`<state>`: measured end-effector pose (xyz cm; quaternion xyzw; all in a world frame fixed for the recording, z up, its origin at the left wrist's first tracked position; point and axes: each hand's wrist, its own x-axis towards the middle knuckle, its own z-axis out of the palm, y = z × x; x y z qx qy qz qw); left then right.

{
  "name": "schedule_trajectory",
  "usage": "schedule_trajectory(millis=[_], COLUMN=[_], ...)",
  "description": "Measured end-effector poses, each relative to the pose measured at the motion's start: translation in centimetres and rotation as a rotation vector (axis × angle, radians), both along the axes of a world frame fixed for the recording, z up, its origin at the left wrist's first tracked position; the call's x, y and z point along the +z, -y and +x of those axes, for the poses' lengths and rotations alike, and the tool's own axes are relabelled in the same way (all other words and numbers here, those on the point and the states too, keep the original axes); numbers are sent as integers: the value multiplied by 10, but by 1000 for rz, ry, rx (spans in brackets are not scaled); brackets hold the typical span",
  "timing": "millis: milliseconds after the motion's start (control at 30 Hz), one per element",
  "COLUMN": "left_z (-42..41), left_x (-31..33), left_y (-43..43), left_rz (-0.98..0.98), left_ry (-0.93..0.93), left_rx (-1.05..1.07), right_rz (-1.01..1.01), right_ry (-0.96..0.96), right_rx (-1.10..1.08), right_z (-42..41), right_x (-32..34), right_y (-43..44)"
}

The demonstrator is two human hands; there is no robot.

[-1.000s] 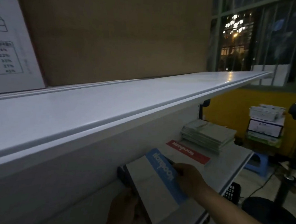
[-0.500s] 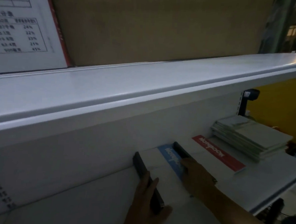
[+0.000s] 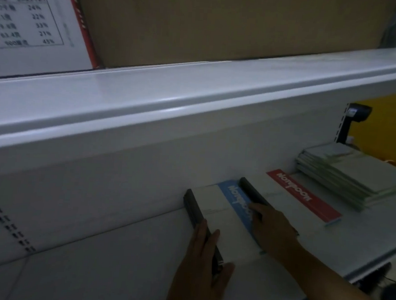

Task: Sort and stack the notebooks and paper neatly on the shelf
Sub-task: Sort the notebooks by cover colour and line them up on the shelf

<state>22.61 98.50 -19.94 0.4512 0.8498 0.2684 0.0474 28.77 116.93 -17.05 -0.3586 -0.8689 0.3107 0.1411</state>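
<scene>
Blue-banded notebook [image 3: 225, 218], long axis toward backboard [image 3: 121, 180]

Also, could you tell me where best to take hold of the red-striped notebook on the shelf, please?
I'd pinch the red-striped notebook at its near right corner, coming from the open front of the shelf. It lies flat, that edge looks free, and the right hand rests on its spine side.
</scene>
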Motion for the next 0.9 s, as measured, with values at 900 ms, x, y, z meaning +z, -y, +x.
schedule_trajectory(millis=[900], left_z=[9], left_x=[148], left_y=[543], left_rz=[-573], left_ry=[-211], left_rx=[865], right_rz=[616], right_ry=[135], right_rx=[1154], right_z=[-51], right_x=[67], right_y=[463])
